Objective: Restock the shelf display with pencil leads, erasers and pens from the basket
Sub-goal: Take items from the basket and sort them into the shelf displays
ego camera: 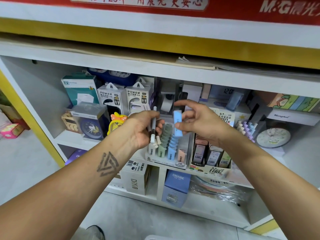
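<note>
Two forearms reaching forward over grey floor toward white shelf (83, 141). Left hand (140, 129) curled round several pens (153, 129), held roughly upright. Right hand (199, 120) pinching blue eraser (177, 123) between thumb and fingers, raised just above clear display tray (166, 161) of green, blue and peach erasers. Just right of tray, pencil lead box (210, 158). Farther back, power bank boxes (124, 99) and blue clock (91, 129).

Head-worn view, downward, close to shelf (107, 187)
</note>
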